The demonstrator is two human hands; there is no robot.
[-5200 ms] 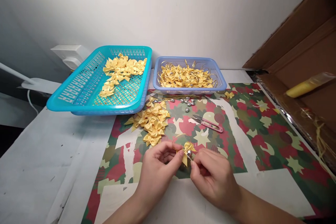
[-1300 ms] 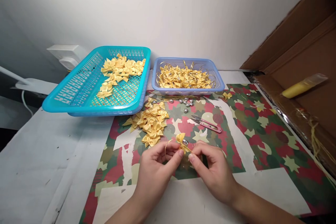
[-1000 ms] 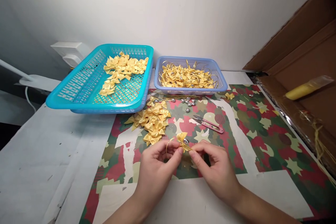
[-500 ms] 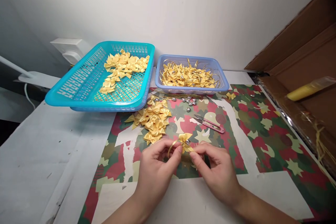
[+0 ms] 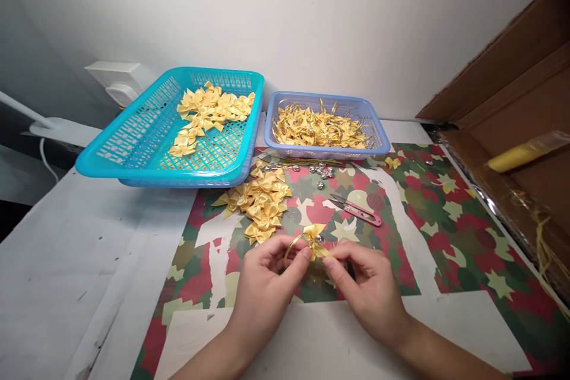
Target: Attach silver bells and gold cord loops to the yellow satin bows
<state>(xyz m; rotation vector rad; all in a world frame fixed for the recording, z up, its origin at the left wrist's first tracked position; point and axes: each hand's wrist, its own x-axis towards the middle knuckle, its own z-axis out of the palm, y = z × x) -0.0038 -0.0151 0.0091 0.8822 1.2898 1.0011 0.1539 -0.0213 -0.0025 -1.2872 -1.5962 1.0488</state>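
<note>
Both hands meet at a yellow ribbon bow [image 5: 314,230] above the front of the patterned paper. My left hand [image 5: 272,282] pinches the bow's left side between thumb and index finger, and a gold wire loop [image 5: 290,247] curves beside those fingers. A small silver bell [image 5: 319,239] sits at the bow's middle. My right hand [image 5: 366,288] pinches a tail of the bow at its lower right. The other fingers of both hands are curled and partly hidden. Just behind the left hand lies a pile of yellow bows [image 5: 265,202].
A turquoise basket [image 5: 178,176] with bows stands at back left. Beside it, a blue basket [image 5: 327,151] holds wired bows with bells. Pink thread snips [image 5: 358,211], loose silver bells [image 5: 321,172] and gold wires [image 5: 303,162] lie behind my hands. A cardboard box [image 5: 512,101] borders the right.
The bell on the bow shows a little more plainly now. Both hands keep their pinch in nearly the same place, and the view has shifted very slightly.
</note>
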